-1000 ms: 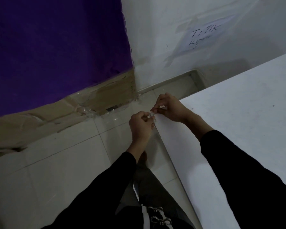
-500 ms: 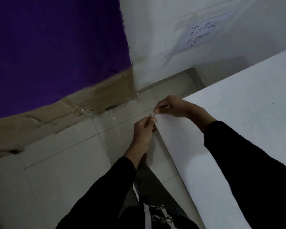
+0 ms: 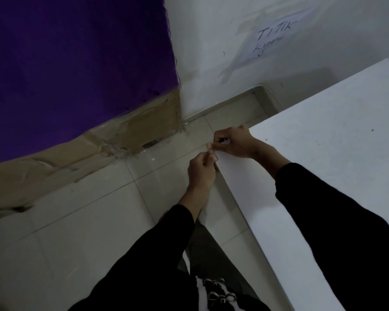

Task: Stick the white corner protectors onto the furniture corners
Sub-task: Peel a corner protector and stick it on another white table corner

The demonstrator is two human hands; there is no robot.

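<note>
White table (image 3: 323, 153) corner between left hand (image 3: 200, 171) and right hand (image 3: 234, 142).

The person wore long black sleeves (image 3: 337, 232) down to the wrists, both hands bare, and a dark garment with metal rings (image 3: 218, 292).

A purple cloth (image 3: 76, 63) covers the left wall above a band of brown cardboard (image 3: 126, 133) taped along its foot. A paper sign (image 3: 272, 34) handwritten "TITIK" is stuck to the white wall (image 3: 211, 52). Pale floor tiles (image 3: 88, 221) lie below.
</note>
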